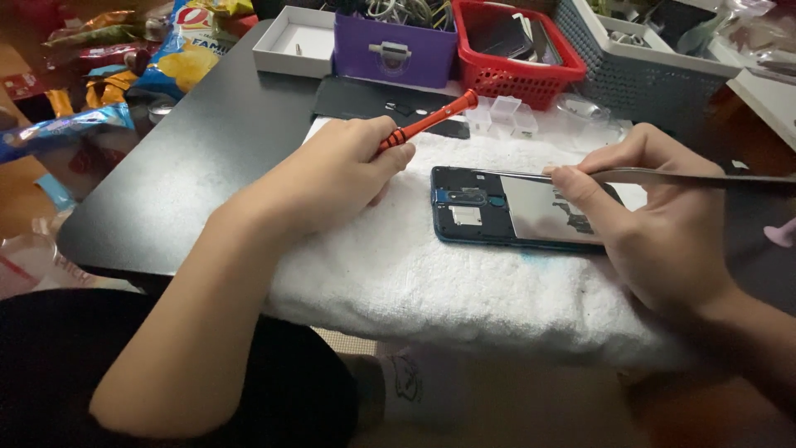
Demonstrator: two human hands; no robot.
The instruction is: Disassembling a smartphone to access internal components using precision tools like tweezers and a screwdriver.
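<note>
Cluttered black bench, white towel: left hand fists an orange screwdriver, right hand pinches tweezers. Either could slip and scratch the opened phone.

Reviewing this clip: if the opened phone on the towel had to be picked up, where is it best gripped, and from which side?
Probably by its two long edges near the camera end, coming from above. The opened phone lies flat on the white towel, back open, so pinching the blue frame avoids the exposed insides. That end is free; the right hand with its tweezers covers the other.
</note>
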